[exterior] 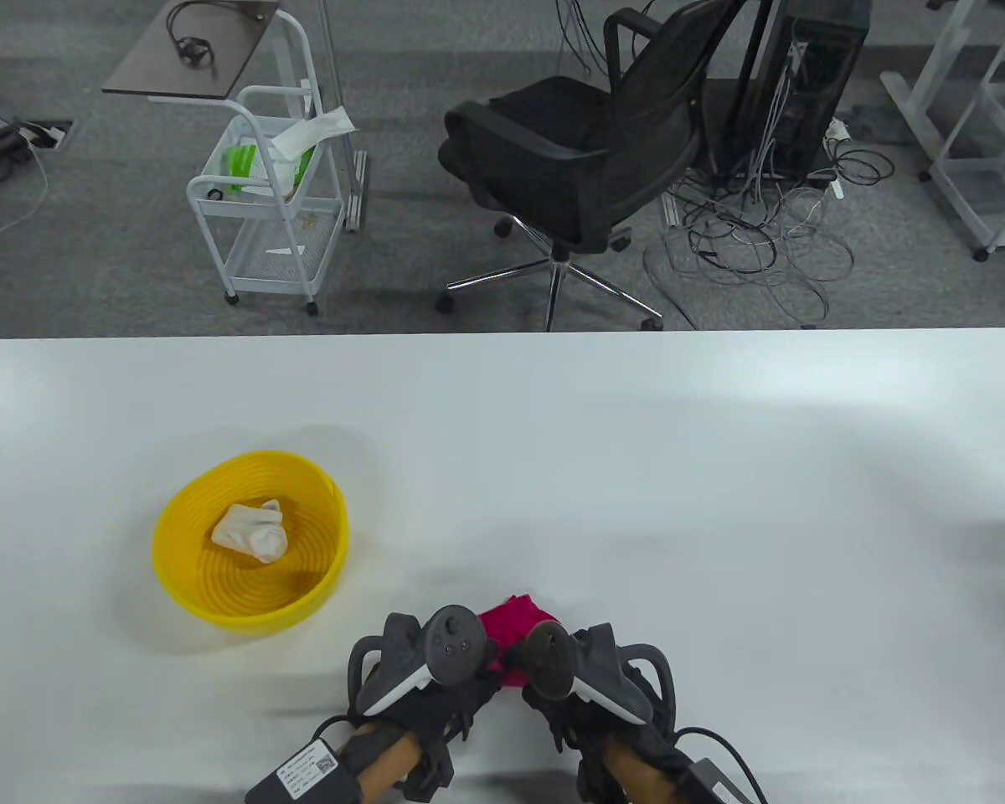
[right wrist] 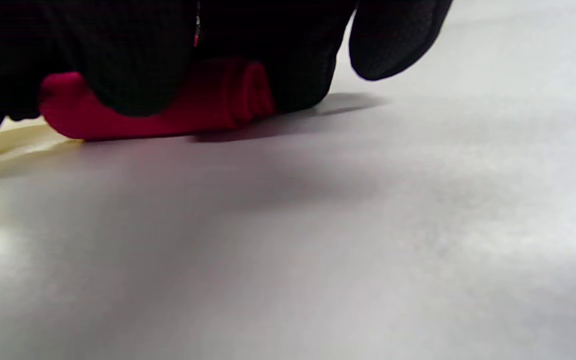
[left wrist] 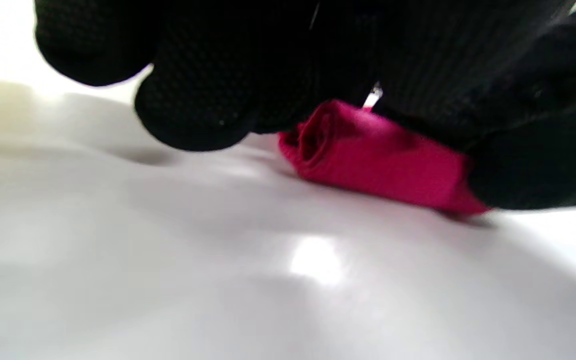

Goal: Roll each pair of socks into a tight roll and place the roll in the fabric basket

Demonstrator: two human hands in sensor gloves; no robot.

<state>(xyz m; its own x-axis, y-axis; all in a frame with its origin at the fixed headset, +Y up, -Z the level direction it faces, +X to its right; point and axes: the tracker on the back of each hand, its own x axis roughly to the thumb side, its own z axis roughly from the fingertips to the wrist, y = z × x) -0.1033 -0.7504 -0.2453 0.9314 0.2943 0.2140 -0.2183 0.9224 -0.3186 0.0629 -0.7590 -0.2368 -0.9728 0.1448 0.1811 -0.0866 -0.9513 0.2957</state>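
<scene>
A magenta sock roll (exterior: 512, 624) lies on the white table near its front edge, between my two hands. My left hand (exterior: 435, 670) curls its gloved fingers (left wrist: 193, 105) over the roll's left end, where the spiral of the roll (left wrist: 368, 155) shows. On the right end of the roll (right wrist: 208, 100) my right hand (exterior: 582, 670) grips with curled fingers (right wrist: 133, 70). To the left stands the yellow basket (exterior: 176, 519) with a white sock roll (exterior: 251, 529) inside it.
The white table (exterior: 636, 469) stretches wide behind and to the right of my hands. Beyond its far edge stand a black office chair (exterior: 586, 159), a white cart (exterior: 268, 193) and tangled cables (exterior: 754, 234) on the floor.
</scene>
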